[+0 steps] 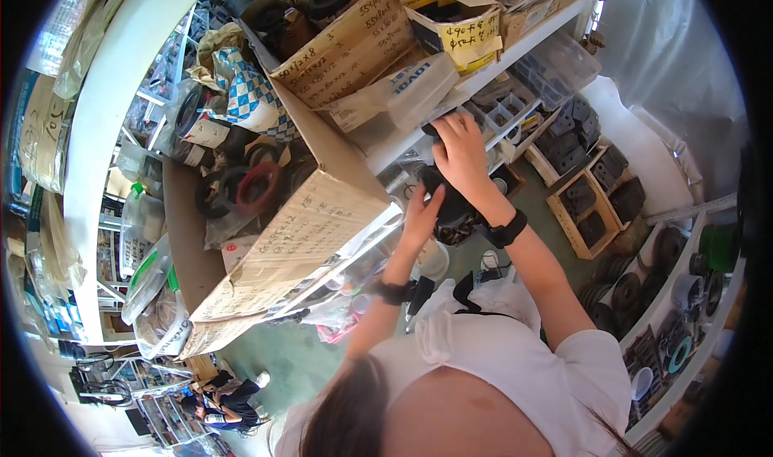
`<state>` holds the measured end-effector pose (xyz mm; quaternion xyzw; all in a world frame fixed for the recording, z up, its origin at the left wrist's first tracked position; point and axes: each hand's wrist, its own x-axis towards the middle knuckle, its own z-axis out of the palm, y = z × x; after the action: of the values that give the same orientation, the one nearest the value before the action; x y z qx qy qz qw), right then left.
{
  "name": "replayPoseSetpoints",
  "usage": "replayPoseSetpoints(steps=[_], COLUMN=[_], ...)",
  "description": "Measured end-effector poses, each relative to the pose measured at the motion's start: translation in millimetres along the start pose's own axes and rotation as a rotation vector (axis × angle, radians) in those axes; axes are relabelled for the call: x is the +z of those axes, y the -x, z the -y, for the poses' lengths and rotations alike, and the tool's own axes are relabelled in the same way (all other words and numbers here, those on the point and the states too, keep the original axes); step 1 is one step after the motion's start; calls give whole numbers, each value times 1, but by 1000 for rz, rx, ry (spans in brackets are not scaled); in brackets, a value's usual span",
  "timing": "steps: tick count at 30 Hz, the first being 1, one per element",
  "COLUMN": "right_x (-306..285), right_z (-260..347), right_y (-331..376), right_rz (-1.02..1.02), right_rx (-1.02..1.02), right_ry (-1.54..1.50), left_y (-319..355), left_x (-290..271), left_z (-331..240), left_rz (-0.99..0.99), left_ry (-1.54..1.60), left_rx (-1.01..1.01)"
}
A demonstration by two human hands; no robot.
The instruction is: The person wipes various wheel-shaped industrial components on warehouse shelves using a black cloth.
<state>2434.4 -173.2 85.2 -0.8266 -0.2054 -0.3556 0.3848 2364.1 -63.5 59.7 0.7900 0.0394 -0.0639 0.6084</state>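
Left forearm [376,320] angled up and rightward, left grip [420,215] with thumb and fingers parted, right forearm [546,284] slanting up and leftward, right grip [463,155] higher in view, its back showing, fingers bent, the two near each other

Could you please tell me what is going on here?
A person in a white top has both hands near a white shelf. The right hand is at a dark part by its edge; the left hand is at another dark piece just below. How firmly they grip is unclear. An open cardboard box holding a red ring stands to the left.
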Motion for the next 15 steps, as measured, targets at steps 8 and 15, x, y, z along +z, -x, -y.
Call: replayPoseSetpoints(steps=[8, 15], right_x=[28, 48], right_z=[63, 49], right_y=[25, 54], right_rz=[144, 195], right_rx=[-82, -41], right_ry=[-90, 2], left_y=[21, 31], left_x=[-28, -39], left_z=[86, 59], left_rz=[87, 25], left_ry=[-95, 222], left_rx=[29, -165])
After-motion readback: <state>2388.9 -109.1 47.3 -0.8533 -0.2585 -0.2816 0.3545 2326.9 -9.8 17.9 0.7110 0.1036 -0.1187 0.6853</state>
